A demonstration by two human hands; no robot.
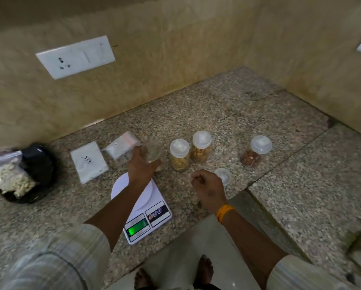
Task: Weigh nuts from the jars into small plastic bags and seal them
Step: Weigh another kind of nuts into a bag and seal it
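Note:
My left hand (140,167) reaches over the white scale (143,203) and grips a blurred, open clear jar (154,152). Its loose lid (223,175) lies on the counter beside my right hand (206,184), whose fingers are curled with nothing visible in them. Three lidded jars of nuts stand behind: a yellowish one (179,156), a second (201,150) and a brown one (257,152). Small empty zip bags (123,146) and a white packet (89,161) lie to the left. The scale's display (137,228) glows green.
A black bowl (42,159) at the far left holds a plastic bag of cashews (13,178). A wall socket plate (76,56) sits on the back wall. The granite counter (227,114) ends at a front edge near my bare feet (204,268).

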